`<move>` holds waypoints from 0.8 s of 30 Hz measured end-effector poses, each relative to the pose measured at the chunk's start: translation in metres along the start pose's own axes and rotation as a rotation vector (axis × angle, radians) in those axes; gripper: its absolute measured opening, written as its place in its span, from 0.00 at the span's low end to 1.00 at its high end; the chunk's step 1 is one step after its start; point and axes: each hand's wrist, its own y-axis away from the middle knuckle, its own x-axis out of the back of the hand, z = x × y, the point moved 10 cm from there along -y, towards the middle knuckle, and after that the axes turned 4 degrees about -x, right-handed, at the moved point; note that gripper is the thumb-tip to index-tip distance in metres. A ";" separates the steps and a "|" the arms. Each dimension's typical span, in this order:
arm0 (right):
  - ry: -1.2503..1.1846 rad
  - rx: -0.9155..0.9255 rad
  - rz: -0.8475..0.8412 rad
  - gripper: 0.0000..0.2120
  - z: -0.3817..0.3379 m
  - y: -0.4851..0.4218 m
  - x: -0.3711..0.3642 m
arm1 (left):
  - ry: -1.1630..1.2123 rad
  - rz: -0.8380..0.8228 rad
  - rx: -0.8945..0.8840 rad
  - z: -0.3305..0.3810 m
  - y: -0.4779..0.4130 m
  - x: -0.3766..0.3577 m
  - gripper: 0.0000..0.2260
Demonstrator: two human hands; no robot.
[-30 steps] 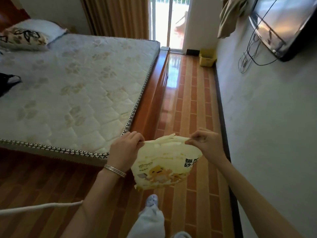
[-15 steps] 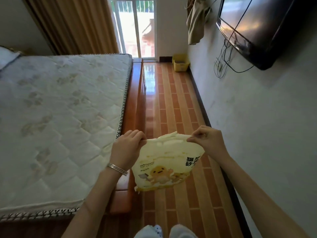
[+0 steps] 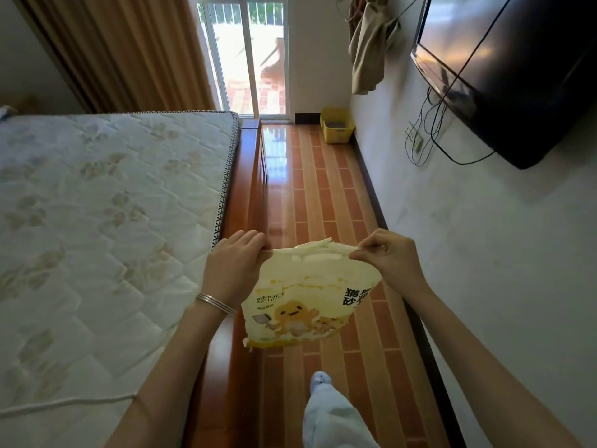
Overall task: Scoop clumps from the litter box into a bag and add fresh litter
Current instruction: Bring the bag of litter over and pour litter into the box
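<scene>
A pale yellow cat litter bag with a cartoon print hangs in front of me over the floor. My left hand pinches its top left corner and my right hand pinches the top right corner, stretching the torn top edge between them. Far down the aisle, a yellow litter box sits on the floor against the right wall beside the glass door.
A bed with a bare mattress and wooden frame fills the left. The narrow tiled aisle runs between bed and right wall. A wall-mounted TV with dangling cables juts out on the right. My leg and slipper show below.
I have walked forward along the bed into the aisle, so the litter box looks nearer. Both hands keep the same hold on the bag's top corners.
</scene>
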 end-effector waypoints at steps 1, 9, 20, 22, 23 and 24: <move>0.000 -0.004 -0.001 0.07 0.004 -0.016 0.002 | -0.009 -0.003 -0.004 -0.002 -0.015 -0.006 0.07; -0.026 0.016 -0.049 0.11 0.027 -0.136 0.014 | -0.016 -0.018 0.079 -0.028 -0.115 -0.050 0.07; -0.017 0.000 -0.049 0.06 0.068 -0.261 0.008 | 0.016 -0.021 0.095 -0.074 -0.217 -0.120 0.07; -0.006 -0.002 -0.044 0.06 0.075 -0.286 0.002 | 0.013 -0.016 0.082 -0.088 -0.237 -0.132 0.05; -0.004 -0.005 -0.040 0.06 0.078 -0.299 -0.001 | 0.011 -0.016 0.074 -0.096 -0.247 -0.138 0.04; -0.006 -0.008 -0.034 0.06 0.080 -0.312 -0.005 | 0.012 -0.017 0.070 -0.106 -0.259 -0.145 0.05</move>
